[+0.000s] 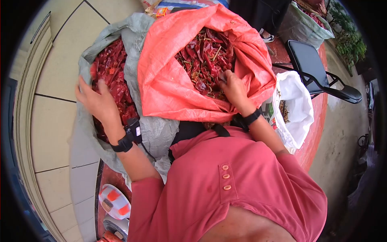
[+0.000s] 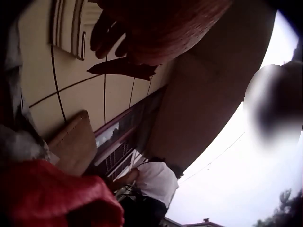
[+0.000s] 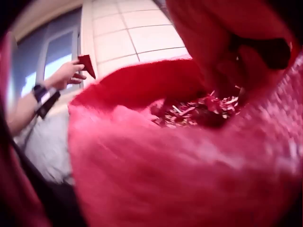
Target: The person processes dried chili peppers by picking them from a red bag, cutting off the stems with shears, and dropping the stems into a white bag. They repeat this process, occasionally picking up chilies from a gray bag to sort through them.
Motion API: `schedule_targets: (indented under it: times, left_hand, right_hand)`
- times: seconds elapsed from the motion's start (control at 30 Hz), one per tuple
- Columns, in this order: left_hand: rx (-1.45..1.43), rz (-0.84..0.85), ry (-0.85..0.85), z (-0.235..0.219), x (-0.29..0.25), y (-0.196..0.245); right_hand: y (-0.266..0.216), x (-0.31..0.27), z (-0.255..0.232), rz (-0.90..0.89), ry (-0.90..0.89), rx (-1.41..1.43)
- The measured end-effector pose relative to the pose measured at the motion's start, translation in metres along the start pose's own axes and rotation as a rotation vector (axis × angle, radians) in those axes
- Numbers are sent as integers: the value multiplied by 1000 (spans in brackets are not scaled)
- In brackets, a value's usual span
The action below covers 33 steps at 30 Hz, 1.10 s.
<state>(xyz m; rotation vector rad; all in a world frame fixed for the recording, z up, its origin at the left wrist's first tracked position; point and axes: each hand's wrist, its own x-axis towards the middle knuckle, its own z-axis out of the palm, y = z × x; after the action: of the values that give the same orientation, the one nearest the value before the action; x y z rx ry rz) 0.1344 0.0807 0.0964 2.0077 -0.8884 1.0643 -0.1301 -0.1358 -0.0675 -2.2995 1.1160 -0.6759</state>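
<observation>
In the head view my left hand (image 1: 96,103) is over the grey sack (image 1: 137,44) of dried red chillies (image 1: 115,72), fingers spread and thumb apart from them. A single dried chilli (image 3: 87,65) shows right at its fingertips in the right wrist view, and in the left wrist view that chilli (image 2: 123,69) overlaps the thumb side. My right hand (image 1: 234,89) reaches into the red sack (image 1: 169,80), its fingers curled over stemmed dried chillies (image 1: 205,56). Between these fingers the right wrist view shows a dark red chilli (image 3: 272,52).
A white sack (image 1: 300,105) with stalks inside stands at the right, beside a black chair (image 1: 308,60). Another filled sack (image 1: 302,26) and a standing person's shoe (image 1: 267,37) are behind. A bowl with orange patches (image 1: 115,201) lies at lower left.
</observation>
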Motion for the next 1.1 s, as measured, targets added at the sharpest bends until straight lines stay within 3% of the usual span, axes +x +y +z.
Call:
schedule_targets:
  times: [0.07, 0.1, 0.13, 0.17, 0.23, 0.33, 0.43, 0.57, 0.67, 0.77, 0.83, 0.93, 1.03, 1.07, 1.1]
  left_hand:
    - [-136, -313, -54, 12, -8, 1]
    - [-269, -305, -44, 9, -16, 24]
    - [-297, -229, -110, 6, -23, 49]
    - [-302, 12, -148, 11, -36, 62]
    - [-592, -45, -499, 24, -72, 94]
    - [-695, 75, -692, 52, -105, 128]
    - [-603, 304, -658, 59, -105, 153]
    - [-697, 412, -865, 85, -109, 153]
    - [-770, 374, -929, 90, -115, 148]
    - [-813, 224, -1028, 90, -121, 148]
    - [-812, 160, -969, 86, -123, 150]
    - [-768, 43, -888, 87, -124, 153]
    - [-757, -20, -824, 89, -121, 158]
    - [-763, -29, -803, 90, -119, 159]
    - [-761, -14, -813, 89, -118, 160]
  right_hand:
    - [-5, 3, 10, 56, -19, -15]
    - [-4, 3, 13, 100, -77, 4]
    - [-4, 3, 13, 104, -57, 10]
    - [-5, 3, 11, 103, -39, 11]
    - [-5, 1, 5, 91, -17, 56]
    - [-11, -5, -23, 21, -42, 183]
    - [-27, -12, -62, -145, -121, 273]
    - [-32, -16, -83, -252, -231, 467]
    - [-33, -17, -90, -174, -246, 614]
    - [-28, -16, -85, -185, -170, 640]
    - [-40, -16, -94, -351, 114, 360]
    - [-53, -22, -102, -373, 308, 368]
    - [-57, -40, -101, -232, 124, 624]
    - [-64, -43, -98, -69, 35, 558]
    - [-63, -39, -85, -19, 61, 635]
